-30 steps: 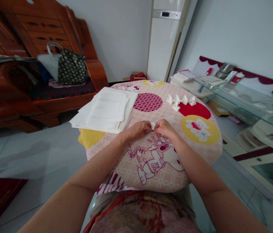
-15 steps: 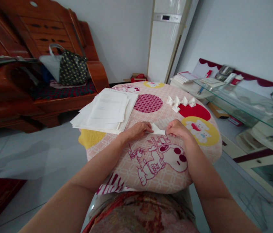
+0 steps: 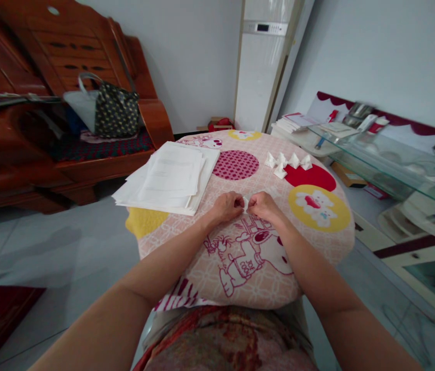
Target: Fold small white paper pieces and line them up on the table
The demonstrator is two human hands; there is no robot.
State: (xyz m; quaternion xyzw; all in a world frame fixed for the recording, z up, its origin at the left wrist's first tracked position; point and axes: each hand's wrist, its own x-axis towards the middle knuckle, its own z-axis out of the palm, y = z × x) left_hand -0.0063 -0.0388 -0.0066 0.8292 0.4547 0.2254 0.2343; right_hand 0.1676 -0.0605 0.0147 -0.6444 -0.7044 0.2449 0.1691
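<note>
A small folded piece of white paper (image 3: pixel 245 204) sits between my two hands, mostly covered by the fingers. My left hand (image 3: pixel 229 206) is closed on its left side, and my right hand (image 3: pixel 262 205) pinches it from the right. Both hands rest near the middle of the round table's patterned cloth (image 3: pixel 275 288). Beyond them, to the right, several small folded paper shapes (image 3: pixel 280 171) stand grouped beside a red spot. To the left lies a stack of white paper sheets (image 3: pixel 174 175), some with faint print.
A wooden sofa (image 3: pixel 86 46) with a patterned bag (image 3: pixel 117 111) stands at the left. On the right is a glass shelf (image 3: pixel 387 165) over a low cabinet, close to the table. A white upright unit (image 3: pixel 259 72) stands behind the table.
My right hand has moved left, close to my left hand. The paper, earlier showing as a wider flat triangle with a strip, now shows only as a small bit between the fingers.
</note>
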